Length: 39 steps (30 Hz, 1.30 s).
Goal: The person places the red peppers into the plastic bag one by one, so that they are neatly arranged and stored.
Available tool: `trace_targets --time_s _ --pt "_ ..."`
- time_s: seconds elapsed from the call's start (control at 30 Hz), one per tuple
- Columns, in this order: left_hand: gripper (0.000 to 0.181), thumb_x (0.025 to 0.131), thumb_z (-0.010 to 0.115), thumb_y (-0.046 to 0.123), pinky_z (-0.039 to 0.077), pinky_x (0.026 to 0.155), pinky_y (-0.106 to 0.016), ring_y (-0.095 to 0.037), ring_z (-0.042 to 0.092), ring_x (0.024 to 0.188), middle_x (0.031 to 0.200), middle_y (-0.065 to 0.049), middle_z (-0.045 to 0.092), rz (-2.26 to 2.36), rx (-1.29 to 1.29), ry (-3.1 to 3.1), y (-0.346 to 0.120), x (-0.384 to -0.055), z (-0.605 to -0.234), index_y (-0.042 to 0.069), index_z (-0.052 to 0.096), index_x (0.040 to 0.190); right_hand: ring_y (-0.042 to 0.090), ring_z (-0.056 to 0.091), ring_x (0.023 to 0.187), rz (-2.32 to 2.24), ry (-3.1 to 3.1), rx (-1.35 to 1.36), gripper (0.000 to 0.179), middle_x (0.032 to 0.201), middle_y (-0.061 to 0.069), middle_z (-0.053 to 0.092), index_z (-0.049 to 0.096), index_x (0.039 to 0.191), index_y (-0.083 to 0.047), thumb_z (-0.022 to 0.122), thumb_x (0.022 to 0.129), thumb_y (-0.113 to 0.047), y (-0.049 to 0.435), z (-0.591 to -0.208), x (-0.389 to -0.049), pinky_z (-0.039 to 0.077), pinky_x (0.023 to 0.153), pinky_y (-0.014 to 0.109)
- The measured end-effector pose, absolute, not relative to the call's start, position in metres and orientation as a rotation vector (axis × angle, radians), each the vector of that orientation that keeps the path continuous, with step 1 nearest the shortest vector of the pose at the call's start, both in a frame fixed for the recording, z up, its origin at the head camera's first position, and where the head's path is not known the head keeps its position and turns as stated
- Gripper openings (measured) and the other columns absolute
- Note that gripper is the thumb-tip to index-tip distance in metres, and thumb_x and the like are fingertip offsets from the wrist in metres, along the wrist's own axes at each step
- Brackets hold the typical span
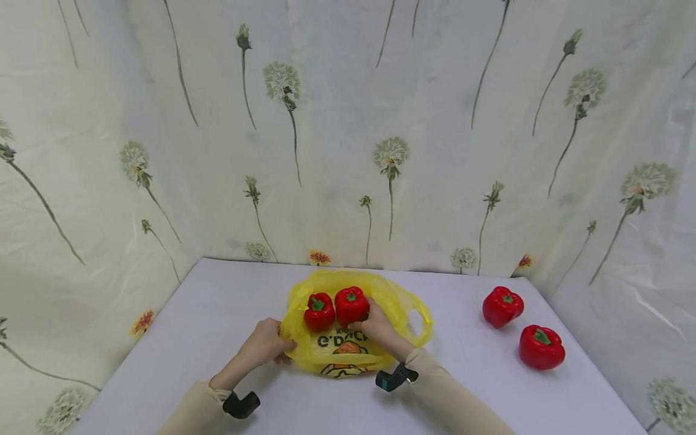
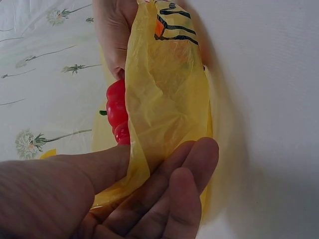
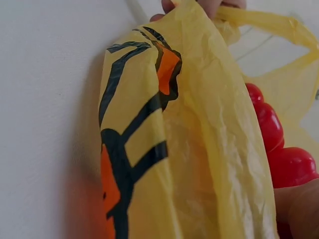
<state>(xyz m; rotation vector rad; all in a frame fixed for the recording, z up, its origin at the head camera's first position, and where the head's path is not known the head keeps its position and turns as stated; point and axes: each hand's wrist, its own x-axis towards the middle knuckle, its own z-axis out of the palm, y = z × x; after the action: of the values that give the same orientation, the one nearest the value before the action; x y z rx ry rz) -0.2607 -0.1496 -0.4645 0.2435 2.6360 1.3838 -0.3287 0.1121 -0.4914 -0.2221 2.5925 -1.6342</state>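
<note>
A yellow plastic bag (image 1: 399, 299) with dark and orange print lies on the table. Two red bell peppers sit at its mouth, a left one (image 1: 319, 313) and a right one (image 1: 351, 307). My right hand (image 1: 380, 328) grips the right pepper, thumb at its near side. My left hand (image 1: 269, 343) pinches the bag's left edge; in the left wrist view the film (image 2: 164, 94) runs between thumb and fingers (image 2: 184, 191). The right wrist view shows red pepper (image 3: 294, 167) beside the right thumb (image 3: 304, 209), with the other fingers hidden.
Two more red bell peppers lie at the table's right side, one farther back (image 1: 502, 307) and one nearer (image 1: 542, 348). A white curtain (image 1: 337, 151) printed with dandelions rises behind the white table (image 1: 228, 302) and along both its sides.
</note>
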Motion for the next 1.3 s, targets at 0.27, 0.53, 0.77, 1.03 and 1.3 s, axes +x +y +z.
trace_targets --time_s 0.27,0.53,0.77,1.03,1.3 --pt "0.015 0.08 0.07 0.009 0.055 0.048 -0.028 -0.019 0.067 0.052 0.063 -0.005 0.067 1.372 0.217 2.642 -0.149 -0.261 -0.468 -0.002 0.066 0.089 0.039 0.047 0.129 -1.622 2.616 -0.226 0.08 0.14 0.022 0.049 0.036 0.142 0.004 0.078 0.075 -0.007 0.115 -0.493 -0.323 0.036 0.11 0.054" --pt "0.015 0.081 0.069 0.01 0.055 0.049 -0.028 -0.019 0.067 0.053 0.063 -0.005 0.067 1.372 0.22 2.631 -0.149 -0.263 -0.467 -0.001 0.066 0.089 0.038 0.028 0.143 -1.632 2.623 -0.237 0.098 0.156 0.022 0.026 0.02 0.151 0.002 0.08 0.077 -0.022 0.123 -0.479 -0.307 0.032 0.113 0.048" --pt "0.014 0.081 0.069 0.009 0.055 0.049 -0.028 -0.019 0.067 0.053 0.066 -0.007 0.068 1.369 0.199 2.632 -0.15 -0.262 -0.464 -0.002 0.066 0.09 0.03 0.028 0.145 -1.715 2.553 -0.319 0.099 0.157 0.014 0.028 0.022 0.152 -0.005 0.082 0.076 -0.028 0.135 -0.464 -0.289 0.029 0.115 0.044" --pt "0.013 0.08 0.07 0.008 0.055 0.048 -0.029 -0.019 0.067 0.052 0.063 -0.006 0.067 1.351 0.197 2.654 -0.151 -0.264 -0.464 -0.002 0.067 0.088 0.03 0.039 0.14 -1.698 2.36 -0.522 0.09 0.15 0.014 0.041 0.034 0.148 -0.007 0.081 0.076 -0.033 0.146 -0.453 -0.257 0.034 0.112 0.042" --pt "0.013 0.079 0.069 0.008 0.055 0.048 -0.029 -0.02 0.066 0.052 0.063 -0.006 0.066 1.358 0.199 2.653 -0.15 -0.261 -0.463 -0.002 0.066 0.088 0.034 0.046 0.134 -1.687 2.213 -0.632 0.07 0.143 0.018 0.049 0.045 0.142 -0.008 0.077 0.081 -0.023 0.166 -0.449 -0.225 0.04 0.109 0.04"
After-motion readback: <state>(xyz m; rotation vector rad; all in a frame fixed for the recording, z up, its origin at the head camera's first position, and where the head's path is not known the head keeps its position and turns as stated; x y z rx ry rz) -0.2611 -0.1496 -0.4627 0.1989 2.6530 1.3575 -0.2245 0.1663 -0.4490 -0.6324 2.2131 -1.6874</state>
